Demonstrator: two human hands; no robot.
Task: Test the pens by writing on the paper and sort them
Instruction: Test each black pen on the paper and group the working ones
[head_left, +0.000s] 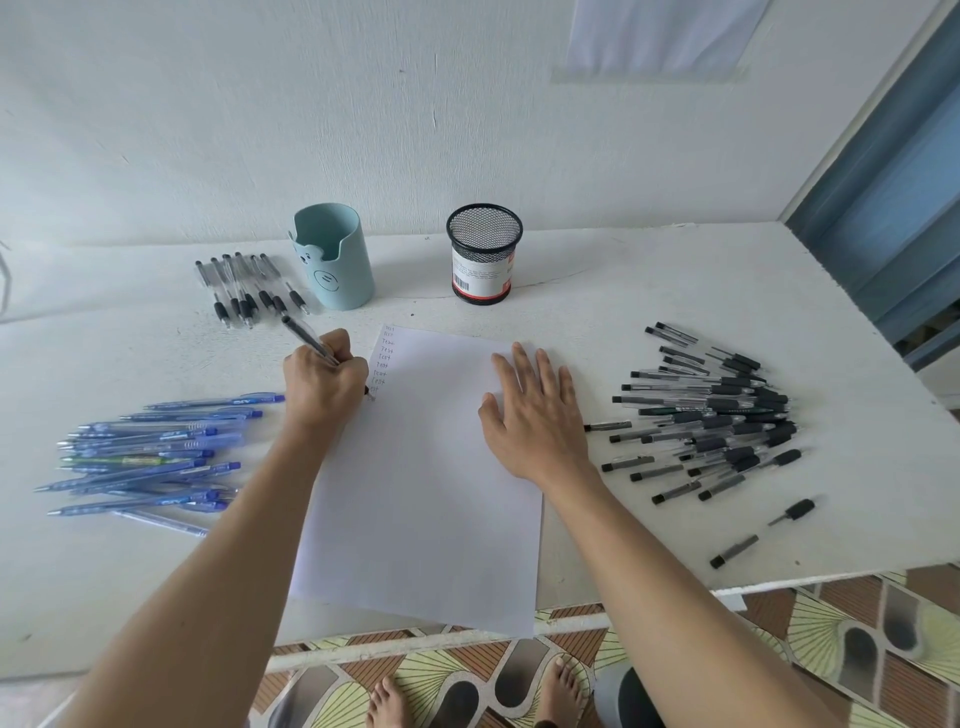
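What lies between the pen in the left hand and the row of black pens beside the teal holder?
Nothing visible: only bare white table separates the pen in the left hand from that row of black pens.

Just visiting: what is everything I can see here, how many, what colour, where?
table: one, white, under everything
paper: one, white, centre, "Test" written down its upper left
teal cup: one, back left
mesh cup: one, black, labelled, back centre
pen row: about six, black, left of teal cup
blue pens: uncounted pile, left of paper
black pens: uncounted pile, right of paper
pen parts: two, black, front right
held pen: one, black, tip on paper
left hand: grips held pen
right hand: flat on paper
feet: two, bare, below table edge
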